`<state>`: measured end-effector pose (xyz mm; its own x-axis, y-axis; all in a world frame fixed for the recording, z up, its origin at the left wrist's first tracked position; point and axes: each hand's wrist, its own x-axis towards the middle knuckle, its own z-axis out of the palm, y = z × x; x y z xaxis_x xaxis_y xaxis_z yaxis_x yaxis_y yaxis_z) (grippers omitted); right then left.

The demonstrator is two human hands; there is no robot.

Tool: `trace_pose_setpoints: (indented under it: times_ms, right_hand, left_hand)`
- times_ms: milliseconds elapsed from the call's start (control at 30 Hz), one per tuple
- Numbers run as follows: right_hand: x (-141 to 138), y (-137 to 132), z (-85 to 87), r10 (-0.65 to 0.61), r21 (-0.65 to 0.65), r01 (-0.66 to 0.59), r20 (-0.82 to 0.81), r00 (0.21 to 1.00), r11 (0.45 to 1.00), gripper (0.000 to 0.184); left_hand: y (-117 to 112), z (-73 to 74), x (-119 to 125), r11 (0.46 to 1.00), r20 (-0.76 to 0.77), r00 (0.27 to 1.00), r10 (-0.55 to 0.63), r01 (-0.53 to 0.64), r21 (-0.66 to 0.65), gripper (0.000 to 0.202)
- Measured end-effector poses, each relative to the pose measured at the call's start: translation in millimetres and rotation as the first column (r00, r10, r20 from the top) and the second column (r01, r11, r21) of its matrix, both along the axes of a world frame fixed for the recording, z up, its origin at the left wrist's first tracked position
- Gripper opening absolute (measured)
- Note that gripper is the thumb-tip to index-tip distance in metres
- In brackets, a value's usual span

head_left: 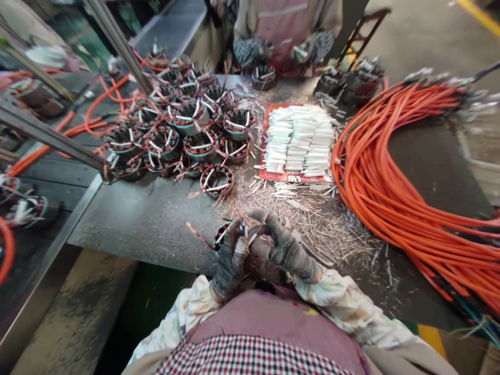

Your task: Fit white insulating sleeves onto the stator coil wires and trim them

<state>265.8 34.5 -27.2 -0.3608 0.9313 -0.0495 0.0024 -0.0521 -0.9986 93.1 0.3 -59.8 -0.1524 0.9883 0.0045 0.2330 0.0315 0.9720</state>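
Note:
Both my hands wear dark grey gloves and meet at the table's near edge. My left hand is closed on a motor stator, whose rim shows left of the fingers with copper wire ends sticking out. My right hand comes in from the right, thumb and fingers bent together by the left fingertips. A thin white piece shows between the two hands. What exactly the right fingers pinch is too small to tell. Just beyond lies another stator with a white sleeve across its windings.
Several stators are piled at the back left. White sleeves lie in rows on a red sheet. Thick orange cables curve along the right side. Clippings litter the tabletop. Across the table stands a co-worker with gloved hands.

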Motion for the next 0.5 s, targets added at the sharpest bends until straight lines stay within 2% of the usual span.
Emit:
trace_pose_setpoints:
  times_ms: [67,100,133,200,267,333,400,500]
  right_hand:
    - [15.2,14.1,-5.1,0.119,0.046,-0.123,0.078,0.99,0.991,0.07]
    - [25.6,25.7,-7.2,0.104,0.085,-0.119,0.167,0.981,0.989,0.068]
    - [36.8,40.4,-9.0,0.038,0.134,-0.078,0.278,0.96,0.988,0.063]
    - [58.0,76.7,-11.5,-0.204,0.267,0.073,0.502,0.841,0.961,0.047]
    - [71.6,117.0,-13.0,-0.346,0.345,0.16,0.589,0.73,0.925,0.042]
    - [73.7,154.0,-14.3,-0.41,0.395,0.18,0.641,0.648,0.901,0.045]
    - [65.4,182.4,-16.0,-0.425,0.424,0.151,0.687,0.589,0.893,0.047]
    - [47.1,205.4,-20.4,-0.404,0.423,0.096,0.739,0.539,0.901,0.05]
  left_hand:
    - [2.4,-6.9,0.4,1.0,-0.041,0.999,-0.004,0.004,0.009,0.032]
    - [4.0,-9.4,0.9,1.0,-0.068,0.998,0.0,0.001,0.015,0.026]
    - [5.8,-10.8,1.5,1.0,-0.101,0.995,0.0,0.003,0.027,0.021]
    - [9.3,-9.8,2.5,0.998,-0.175,0.984,-0.011,0.023,0.062,0.017]
    - [11.9,-5.6,2.7,0.996,-0.227,0.973,-0.032,0.051,0.076,0.018]
    - [12.8,-1.6,1.8,0.996,-0.232,0.971,-0.057,0.072,0.058,0.018]
    - [12.0,0.1,-0.2,0.997,-0.166,0.984,-0.064,0.069,0.024,0.019]
    - [9.2,-0.2,-3.9,0.999,-0.044,0.998,-0.038,0.038,-0.003,0.026]
